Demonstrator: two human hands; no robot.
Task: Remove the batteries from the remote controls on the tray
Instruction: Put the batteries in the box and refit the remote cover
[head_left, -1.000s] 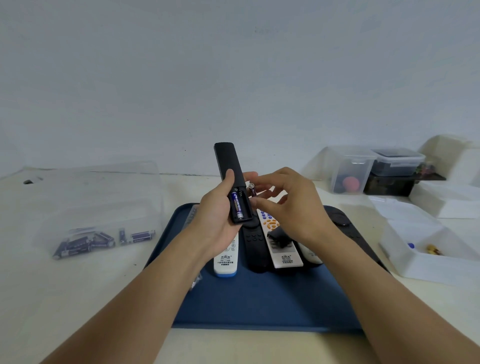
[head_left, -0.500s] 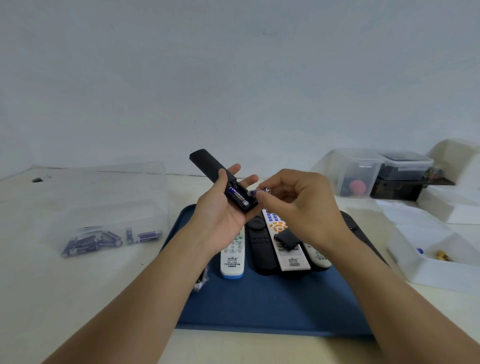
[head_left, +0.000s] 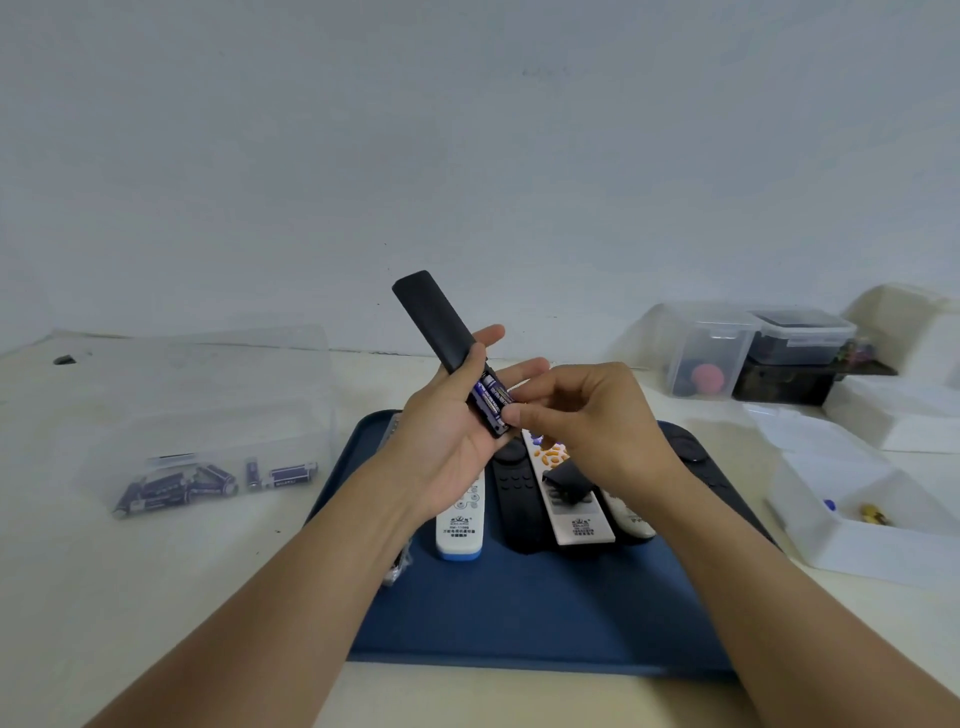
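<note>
Tilted more upright since a moment ago, the black remote (head_left: 457, 358) sits gripped in your left hand (head_left: 447, 447) above the tray (head_left: 519, 623); your right hand (head_left: 587, 421) pinches at its batteries (head_left: 492, 396), which could spring loose and roll away.

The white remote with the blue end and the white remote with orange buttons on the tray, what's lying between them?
In the head view, a black remote lies between the blue-ended white remote and the orange-buttoned one.
</note>
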